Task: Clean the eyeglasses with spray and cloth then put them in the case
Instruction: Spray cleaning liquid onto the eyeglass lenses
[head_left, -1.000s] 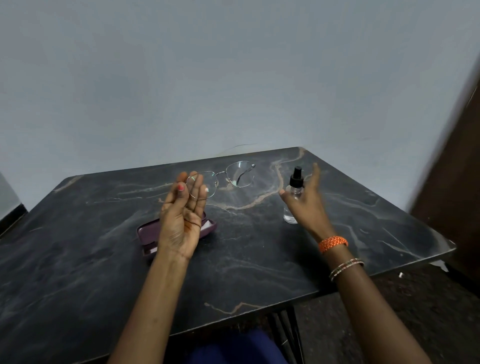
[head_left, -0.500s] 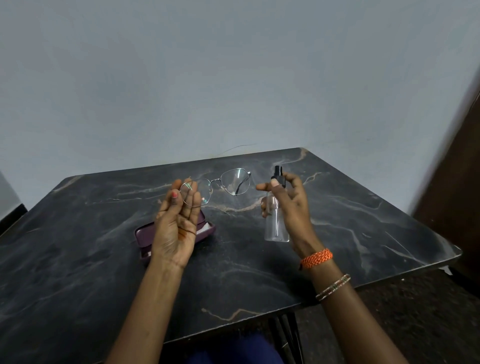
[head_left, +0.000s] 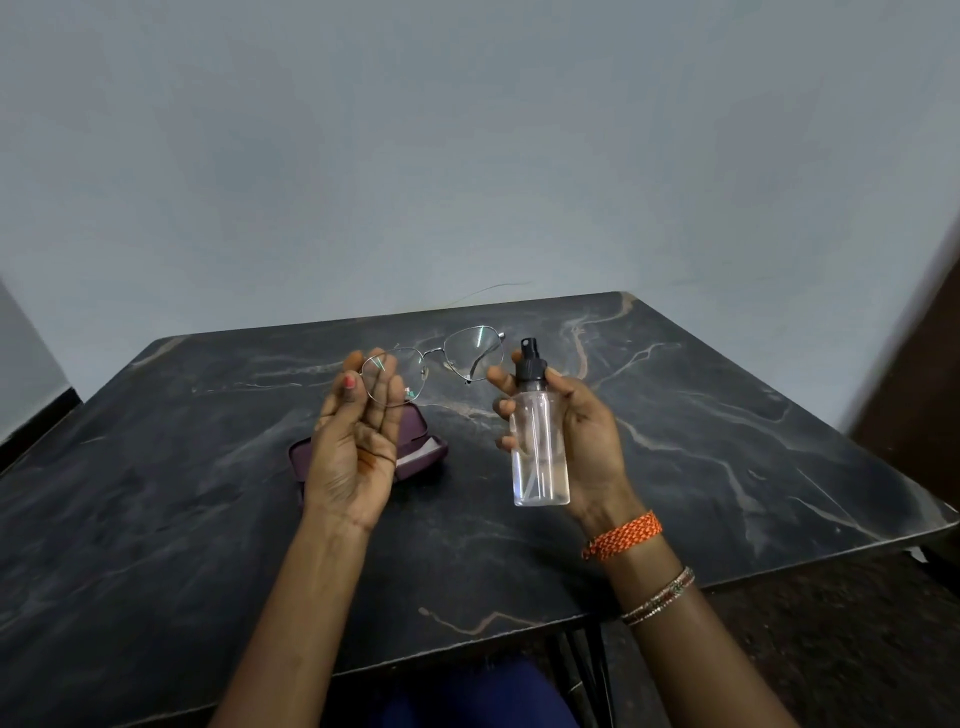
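Left hand: the left hand (head_left: 358, 441) is raised palm-up, its fingertips holding the eyeglasses (head_left: 434, 364) by one lens rim; the other lens juts out toward the right hand.
Right hand: the right hand (head_left: 576, 441) is wrapped around the spray bottle (head_left: 537, 441), upright, with the black nozzle above the fingers and close beside the free lens.
Case: the purple case (head_left: 415, 452) lies open on the table just beyond and under the left hand; a pale strip inside may be the cloth, though I cannot tell.
Progress: early by my judgement, with glasses and spray both in hand; whether any spray has landed cannot be seen.
Left to do: spraying, wiping with the cloth, and casing the glasses.
Surface: a dark marble-patterned table (head_left: 727, 441) with pale veins, under both hands.
Room: a plain pale wall (head_left: 467, 156) beyond the hands and a dark brown panel (head_left: 924, 364) far to the right.
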